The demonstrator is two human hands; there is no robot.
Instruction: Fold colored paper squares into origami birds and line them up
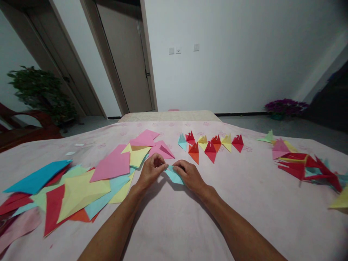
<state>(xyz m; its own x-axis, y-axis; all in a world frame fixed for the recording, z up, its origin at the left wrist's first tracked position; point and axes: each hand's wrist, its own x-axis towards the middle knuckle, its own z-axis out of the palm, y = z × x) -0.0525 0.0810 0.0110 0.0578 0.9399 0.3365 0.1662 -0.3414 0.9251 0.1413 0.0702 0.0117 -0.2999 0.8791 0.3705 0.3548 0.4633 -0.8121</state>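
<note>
A small piece of light blue folded paper (174, 176) is held between my two hands, just above the cloth. My left hand (153, 169) pinches its upper left corner between thumb and forefinger. On the other side, my right hand (189, 174) grips its right edge with the fingers curled. The full shape of the fold is partly hidden by my fingers. Beyond my hands stand two rows of folded paper cranes in red, orange, yellow and light blue, among them a red crane (210, 152) and a light blue crane (182, 141).
Loose coloured paper sheets (84, 192) are spread over the left of the pink tablecloth (244, 224). At the right lies a heap of folded papers (307, 168). A door (125, 54), a green plant (40, 90) and purple flowers (285, 107) are behind the table.
</note>
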